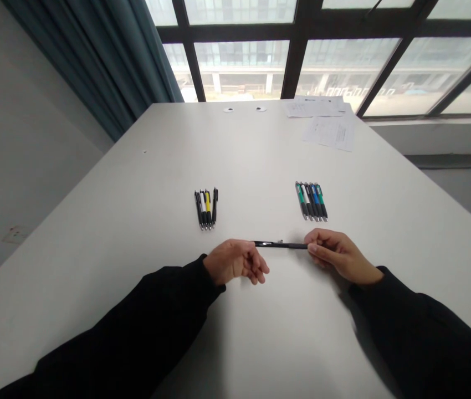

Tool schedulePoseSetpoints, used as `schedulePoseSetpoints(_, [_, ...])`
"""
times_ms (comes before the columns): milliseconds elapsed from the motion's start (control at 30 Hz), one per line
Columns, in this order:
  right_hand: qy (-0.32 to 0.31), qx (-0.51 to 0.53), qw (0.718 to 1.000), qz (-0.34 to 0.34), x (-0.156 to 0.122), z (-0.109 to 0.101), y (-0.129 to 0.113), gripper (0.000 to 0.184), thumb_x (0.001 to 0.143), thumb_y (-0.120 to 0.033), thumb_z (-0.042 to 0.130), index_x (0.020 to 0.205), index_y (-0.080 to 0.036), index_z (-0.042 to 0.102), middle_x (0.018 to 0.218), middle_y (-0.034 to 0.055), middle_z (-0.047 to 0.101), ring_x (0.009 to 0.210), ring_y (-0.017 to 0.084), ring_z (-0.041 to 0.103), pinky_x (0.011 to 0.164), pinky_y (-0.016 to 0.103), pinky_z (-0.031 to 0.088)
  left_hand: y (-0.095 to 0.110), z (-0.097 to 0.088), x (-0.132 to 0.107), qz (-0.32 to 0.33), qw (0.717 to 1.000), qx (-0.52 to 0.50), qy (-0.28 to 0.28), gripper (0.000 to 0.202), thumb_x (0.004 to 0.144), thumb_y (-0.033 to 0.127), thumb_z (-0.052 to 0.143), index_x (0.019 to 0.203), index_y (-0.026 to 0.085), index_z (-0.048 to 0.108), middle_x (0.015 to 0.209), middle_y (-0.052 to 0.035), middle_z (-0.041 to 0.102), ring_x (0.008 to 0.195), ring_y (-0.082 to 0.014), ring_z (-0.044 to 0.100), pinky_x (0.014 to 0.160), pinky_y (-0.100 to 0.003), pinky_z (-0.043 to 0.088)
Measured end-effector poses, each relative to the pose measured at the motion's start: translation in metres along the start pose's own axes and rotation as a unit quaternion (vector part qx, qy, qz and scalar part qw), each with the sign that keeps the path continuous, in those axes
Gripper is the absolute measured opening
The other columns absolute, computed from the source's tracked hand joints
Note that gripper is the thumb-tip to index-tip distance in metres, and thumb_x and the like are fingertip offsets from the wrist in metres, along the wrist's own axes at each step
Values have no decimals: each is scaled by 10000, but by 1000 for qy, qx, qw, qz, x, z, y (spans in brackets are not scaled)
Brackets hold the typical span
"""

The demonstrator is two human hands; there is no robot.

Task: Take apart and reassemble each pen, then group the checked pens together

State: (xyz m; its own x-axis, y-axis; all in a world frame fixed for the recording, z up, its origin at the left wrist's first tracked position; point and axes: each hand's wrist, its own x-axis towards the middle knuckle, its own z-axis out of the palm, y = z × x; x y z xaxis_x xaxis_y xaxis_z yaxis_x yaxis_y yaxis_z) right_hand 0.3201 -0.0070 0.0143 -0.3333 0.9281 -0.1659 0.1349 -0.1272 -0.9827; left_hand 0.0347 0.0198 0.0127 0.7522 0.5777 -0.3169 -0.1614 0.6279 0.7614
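Observation:
A black pen (283,245) lies level across the gap between my two hands, just above the table. My right hand (337,252) pinches its right end between thumb and fingers. At the pen's other end is my left hand (237,260), its thumb side against the tip; whether it presses there cannot be made out. The left fingers hang loosely bent and apart below the pen. Beyond the left hand lies a row of several pens (205,209), black, white and yellow. Past my right hand sits another row of pens (311,201), green, white, black and blue.
The white table (156,183) reaches to the window (244,66). Sheets of paper (329,130) lie at its far right corner. Two small oval fittings (261,110) are at the far edge. A blue-grey curtain (106,55) hangs at the left.

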Motion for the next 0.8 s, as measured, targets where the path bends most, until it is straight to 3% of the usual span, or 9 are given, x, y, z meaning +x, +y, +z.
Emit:
schedulePoseSetpoints(133, [-12,52,998,24,0,3,0,304,849,-457,681,861,-166,595,592,-22,509,478,86,406,430,217,281,-2,9,0,-53,996,-25,-74,661,766,723,468,763,101,693,839,-178,719,636,-229,656,560,-318,462])
schedulePoseSetpoints(233, [9,76,997,28,0,6,2,301,832,-455,699,883,-174,602,579,-27,508,464,89,408,422,218,284,-4,11,-2,26,997,11,-66,726,647,794,582,893,119,683,928,-179,715,660,-227,643,568,-311,444])
schedulePoseSetpoints(333, [34,100,994,29,-2,13,1,299,820,-454,711,890,-185,598,573,-33,496,455,93,410,412,219,284,-7,12,-3,106,989,88,-62,736,515,666,814,999,135,656,974,-164,692,683,-194,622,593,-294,447])
schedulePoseSetpoints(433, [34,87,995,20,-7,28,-3,282,847,-449,685,898,-185,601,575,-30,498,460,93,410,417,224,288,-11,16,-4,133,972,191,-32,632,589,542,850,1032,142,644,947,-121,679,647,-132,572,562,-252,422])
schedulePoseSetpoints(533, [7,15,1000,-20,-15,43,-9,233,905,-418,623,930,-186,617,597,-22,519,497,100,431,455,237,335,-13,22,-4,152,951,269,6,454,799,546,683,965,124,665,819,-83,673,596,-107,541,533,-235,405])
schedulePoseSetpoints(633, [-12,-117,989,-90,-20,47,-12,187,935,-380,584,958,-201,632,619,-12,542,542,120,479,515,258,401,-14,25,-3,158,945,287,21,470,909,548,519,848,112,682,658,-59,644,539,-105,533,514,-236,393])
schedulePoseSetpoints(733, [31,-293,942,-162,-16,38,-11,212,908,-358,625,1057,-208,634,725,22,611,596,144,534,571,283,443,-12,22,1,154,968,196,42,501,889,581,509,800,111,657,687,-82,673,492,-104,535,452,-236,344])
schedulePoseSetpoints(800, [85,-389,901,-173,-10,29,-7,240,904,-357,628,1084,-199,643,845,62,641,659,165,573,619,304,467,-10,18,3,150,981,103,71,502,849,612,528,751,127,613,665,-70,661,442,-95,503,413,-233,298])
